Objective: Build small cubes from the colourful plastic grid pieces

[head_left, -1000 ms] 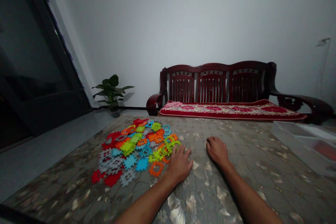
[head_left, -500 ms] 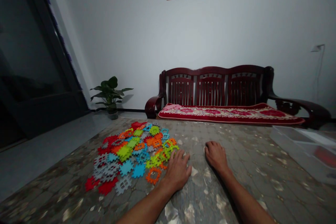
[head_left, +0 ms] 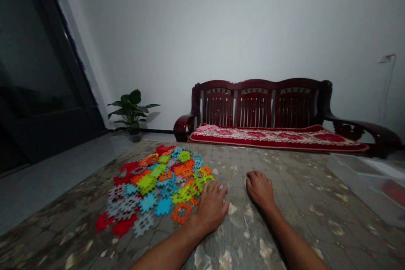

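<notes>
My left hand (head_left: 212, 206) rests palm down on the table, fingers a little apart, holding nothing. Its fingertips are at the right edge of a pile of flat, toothed plastic building pieces. Nearest to it are yellow-green pieces (head_left: 200, 183) and an orange frame-shaped piece (head_left: 181, 213). Blue pieces (head_left: 163, 206), grey lattice pieces (head_left: 144, 223) and red pieces (head_left: 125, 225) lie farther left, many overlapping. To the right, apart from the pile, my right hand (head_left: 260, 187) lies on the table with its fingers slightly bent and nothing visible in it.
The table (head_left: 303, 194) has a grey patterned cover. At its right side stands a clear plastic box (head_left: 357, 181) with something red inside. Beyond the table are a dark wooden bench (head_left: 253, 105) with a red floral cushion (head_left: 278, 137) and a potted plant (head_left: 131, 109).
The view has shifted slightly, so the pile appears a bit farther left and lower. Both hands stay almost still on the table.
</notes>
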